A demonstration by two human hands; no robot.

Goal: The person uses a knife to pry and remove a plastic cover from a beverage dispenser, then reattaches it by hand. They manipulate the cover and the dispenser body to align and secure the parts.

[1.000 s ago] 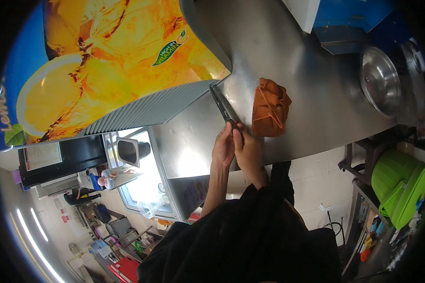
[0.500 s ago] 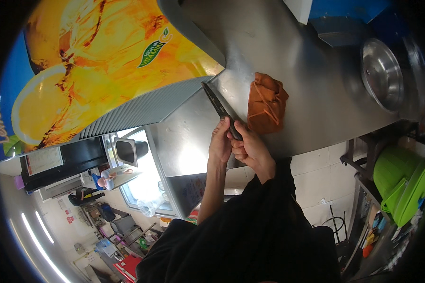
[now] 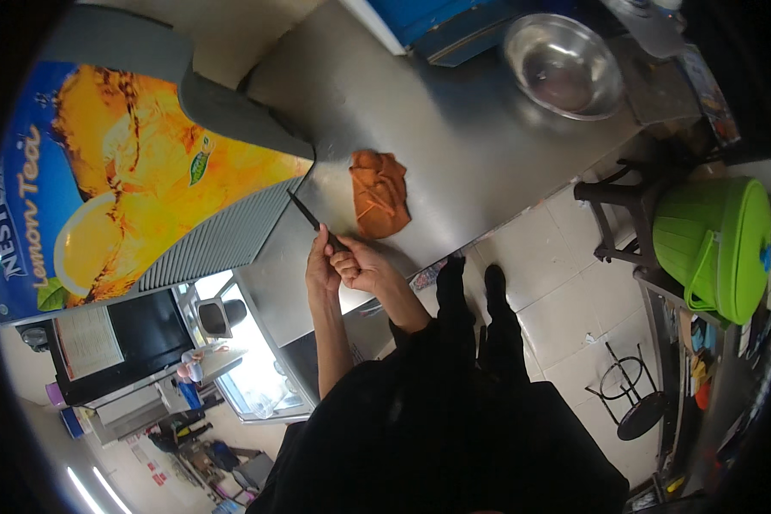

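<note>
A black-bladed knife (image 3: 303,210) points up and to the left over the steel counter (image 3: 480,171). Closed round its dark handle is my right hand (image 3: 361,265). My left hand (image 3: 320,270) presses against the right one, its thumb and fingers closed at the base of the blade; part of its grip is hidden. Just beyond and to the right of the hands, a crumpled orange-brown cloth (image 3: 380,195) lies on the counter, apart from the knife.
On the left stands a drink dispenser (image 3: 231,163) with a yellow and blue front. A steel bowl (image 3: 565,68) sits at the far right of the counter. A lidded green bucket (image 3: 715,248) rests on a dark stool (image 3: 617,201); a round-seated stool (image 3: 641,415) is on the floor.
The whole view has shifted, bringing more of the floor, the bowl and my feet into sight. Both hands still hold the knife beside the cloth, which stays on the counter.
</note>
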